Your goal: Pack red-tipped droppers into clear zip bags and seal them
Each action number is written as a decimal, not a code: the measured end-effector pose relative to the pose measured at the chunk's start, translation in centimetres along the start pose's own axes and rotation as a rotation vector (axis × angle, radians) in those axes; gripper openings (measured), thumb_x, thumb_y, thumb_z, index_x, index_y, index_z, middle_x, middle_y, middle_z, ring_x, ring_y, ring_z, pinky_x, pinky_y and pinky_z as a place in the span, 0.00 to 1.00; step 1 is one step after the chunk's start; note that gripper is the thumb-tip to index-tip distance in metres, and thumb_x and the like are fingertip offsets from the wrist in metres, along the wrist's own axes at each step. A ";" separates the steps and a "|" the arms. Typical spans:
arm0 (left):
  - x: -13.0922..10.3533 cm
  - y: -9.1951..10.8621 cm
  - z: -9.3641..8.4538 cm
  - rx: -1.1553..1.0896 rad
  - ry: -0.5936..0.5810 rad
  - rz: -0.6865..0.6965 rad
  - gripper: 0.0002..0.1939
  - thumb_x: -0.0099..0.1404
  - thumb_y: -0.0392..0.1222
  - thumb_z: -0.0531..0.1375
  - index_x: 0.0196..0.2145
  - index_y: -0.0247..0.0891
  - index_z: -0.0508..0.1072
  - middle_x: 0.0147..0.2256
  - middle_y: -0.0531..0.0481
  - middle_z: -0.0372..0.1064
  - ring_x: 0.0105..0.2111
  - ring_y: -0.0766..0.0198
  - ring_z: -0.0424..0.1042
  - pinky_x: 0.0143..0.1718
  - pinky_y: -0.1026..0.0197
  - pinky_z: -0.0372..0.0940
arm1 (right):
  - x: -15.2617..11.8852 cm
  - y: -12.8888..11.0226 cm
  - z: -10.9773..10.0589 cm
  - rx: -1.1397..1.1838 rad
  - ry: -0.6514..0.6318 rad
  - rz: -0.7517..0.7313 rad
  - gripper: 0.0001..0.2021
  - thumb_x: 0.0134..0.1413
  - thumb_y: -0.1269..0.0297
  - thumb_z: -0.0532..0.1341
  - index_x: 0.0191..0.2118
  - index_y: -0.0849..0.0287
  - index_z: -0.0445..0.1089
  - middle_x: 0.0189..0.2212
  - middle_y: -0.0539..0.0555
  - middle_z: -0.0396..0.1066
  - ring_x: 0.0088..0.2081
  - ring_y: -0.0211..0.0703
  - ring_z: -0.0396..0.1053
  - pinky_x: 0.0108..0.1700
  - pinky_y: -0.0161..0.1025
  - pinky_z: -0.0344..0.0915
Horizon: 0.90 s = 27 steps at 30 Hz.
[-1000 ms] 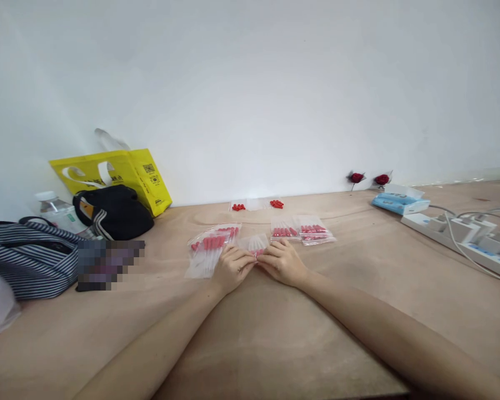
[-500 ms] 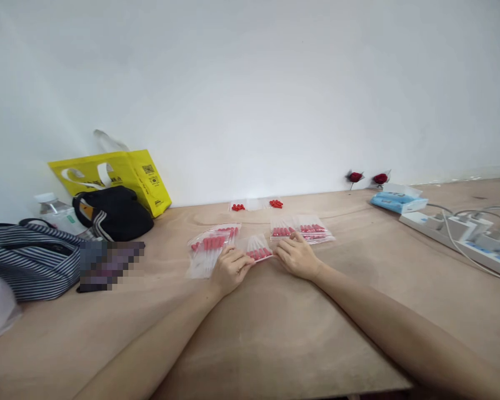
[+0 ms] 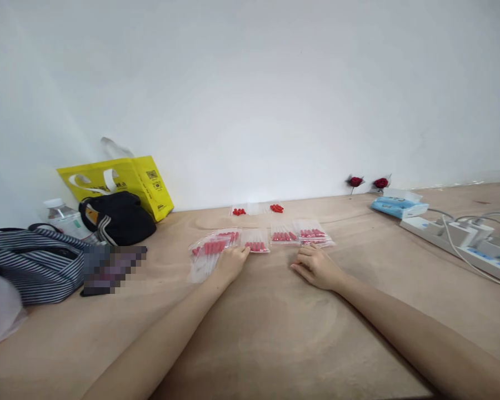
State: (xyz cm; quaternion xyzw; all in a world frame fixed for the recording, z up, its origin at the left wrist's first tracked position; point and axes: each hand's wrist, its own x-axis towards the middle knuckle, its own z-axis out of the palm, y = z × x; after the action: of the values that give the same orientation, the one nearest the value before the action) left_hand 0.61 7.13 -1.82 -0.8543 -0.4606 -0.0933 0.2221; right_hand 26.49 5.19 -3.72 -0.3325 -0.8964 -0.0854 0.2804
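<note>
A small clear zip bag [image 3: 255, 238] with a row of small red elongated pieces along its near edge lies flat at the middle of the table. My left hand [image 3: 232, 263] has its fingers closed at this bag's near left corner. Left of it, overlapping clear bags [image 3: 204, 264] hold more red pieces, partly behind my left hand. My right hand [image 3: 318, 268] rests on the table with thumb and fingers apart, holding nothing. Just beyond it lie a clear bag of red pieces [image 3: 284, 234] and stacked bags of the same kind [image 3: 314, 233].
Near the wall lie bags with red pieces [image 3: 277, 208]. A yellow bag [image 3: 137, 178], black pouch [image 3: 120, 216], bottle [image 3: 64, 216] and striped bag [image 3: 45, 266] stand left. Right are a tissue pack [image 3: 398, 205], a power strip with cables [image 3: 462, 236] and red roses [image 3: 355, 181].
The middle bag has moved away from me and lies in line with its neighbours. My right hand has let go of its right corner and shifted right. My left hand stays at its left corner.
</note>
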 end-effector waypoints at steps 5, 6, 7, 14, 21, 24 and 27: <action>2.8 0.1 0.3 0.009 -0.011 -0.026 0.09 0.56 0.26 0.52 0.30 0.34 0.71 0.28 0.43 0.71 0.33 0.56 0.69 0.34 0.56 0.63 | -0.2 0.2 -0.3 0.022 -0.003 -0.004 0.11 0.55 0.63 0.50 0.25 0.59 0.64 0.23 0.52 0.65 0.29 0.39 0.60 0.33 0.37 0.54; 2.9 0.1 0.3 0.006 -0.008 -0.019 0.09 0.56 0.26 0.52 0.30 0.34 0.71 0.28 0.43 0.71 0.33 0.57 0.69 0.37 0.55 0.62 | -0.1 0.2 -0.3 0.030 -0.011 -0.010 0.11 0.55 0.63 0.50 0.25 0.59 0.65 0.23 0.52 0.65 0.29 0.39 0.61 0.33 0.37 0.54; 2.9 0.2 0.1 0.000 -0.001 -0.011 0.09 0.56 0.27 0.52 0.30 0.35 0.71 0.29 0.44 0.71 0.34 0.57 0.69 0.40 0.54 0.60 | -0.1 0.2 -0.4 0.038 -0.019 -0.016 0.11 0.55 0.64 0.51 0.25 0.59 0.65 0.23 0.52 0.65 0.29 0.39 0.61 0.33 0.37 0.54; -0.2 -1.5 -1.2 0.090 0.141 -0.420 0.23 0.55 0.48 0.54 0.45 0.29 0.64 0.46 0.32 0.61 0.48 0.43 0.58 0.47 0.45 0.52 | 0.1 0.1 -0.1 0.033 -0.021 0.013 0.09 0.54 0.64 0.53 0.26 0.59 0.65 0.24 0.51 0.66 0.29 0.38 0.61 0.33 0.37 0.54; -1.3 -2.2 -0.8 0.066 -0.159 -0.681 0.21 0.60 0.41 0.46 0.45 0.23 0.63 0.44 0.28 0.62 0.44 0.44 0.63 0.41 0.46 0.58 | 0.3 -0.1 0.2 0.063 -0.015 -0.001 0.09 0.53 0.66 0.53 0.26 0.60 0.65 0.24 0.51 0.65 0.29 0.37 0.61 0.32 0.36 0.55; -1.4 -1.8 -1.3 0.072 -0.178 -0.614 0.17 0.58 0.32 0.45 0.42 0.24 0.66 0.41 0.29 0.65 0.41 0.46 0.66 0.37 0.49 0.61 | 0.3 -0.1 0.2 0.063 -0.016 -0.002 0.08 0.53 0.66 0.53 0.26 0.59 0.65 0.24 0.51 0.65 0.28 0.38 0.62 0.32 0.36 0.55; -1.8 -1.8 -2.4 0.068 -0.189 -0.607 0.16 0.57 0.28 0.44 0.38 0.25 0.68 0.37 0.31 0.68 0.36 0.47 0.69 0.33 0.50 0.62 | 0.2 -0.1 0.2 0.053 -0.013 -0.004 0.08 0.53 0.66 0.53 0.26 0.59 0.65 0.23 0.51 0.64 0.28 0.38 0.61 0.31 0.36 0.56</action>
State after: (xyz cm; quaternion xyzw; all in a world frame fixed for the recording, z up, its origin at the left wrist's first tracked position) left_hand -1.74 5.52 0.13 -0.6747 -0.7160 -0.0599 0.1687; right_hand 26.23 5.34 -3.77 -0.3239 -0.9008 -0.0601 0.2830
